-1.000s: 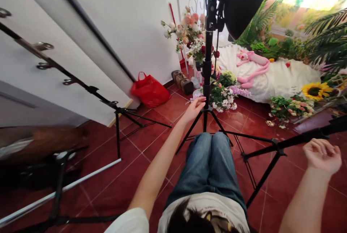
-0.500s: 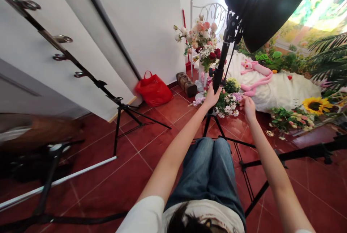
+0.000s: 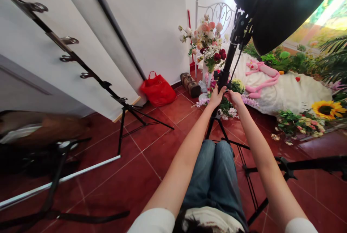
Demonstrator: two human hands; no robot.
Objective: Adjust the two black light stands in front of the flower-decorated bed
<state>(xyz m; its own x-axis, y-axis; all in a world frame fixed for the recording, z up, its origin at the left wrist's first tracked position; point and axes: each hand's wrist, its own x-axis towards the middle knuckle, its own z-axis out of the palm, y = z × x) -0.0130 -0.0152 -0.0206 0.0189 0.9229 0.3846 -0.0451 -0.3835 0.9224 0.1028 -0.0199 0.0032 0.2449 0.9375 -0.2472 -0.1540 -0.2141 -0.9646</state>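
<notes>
A black light stand (image 3: 230,61) rises in front of me, topped by a studio lamp with a wide black reflector (image 3: 290,12). My left hand (image 3: 217,96) is wrapped round its upright pole below the lamp. On the pole's right side, at the same height, my right hand (image 3: 233,98) has its fingers closed against the stand; the exact part under them is hidden. A black cable (image 3: 238,59) hangs from the lamp along the pole. Behind the stand are a vase of pink, white and red flowers (image 3: 208,34) and white blossoms (image 3: 230,111) low down.
On the left, another black stand (image 3: 131,108) with clips stands beside a white board (image 3: 81,55). A red bag (image 3: 158,90) and a small brown chest (image 3: 190,85) sit by the wall. A pink plush toy (image 3: 264,75) lies on white cloth (image 3: 300,92). Tripod legs (image 3: 260,204) spread at right.
My right hand has moved left, from beside the stand onto its pole. My left hand keeps its grip. The view has shifted slightly, so the lamp appears higher and farther right.
</notes>
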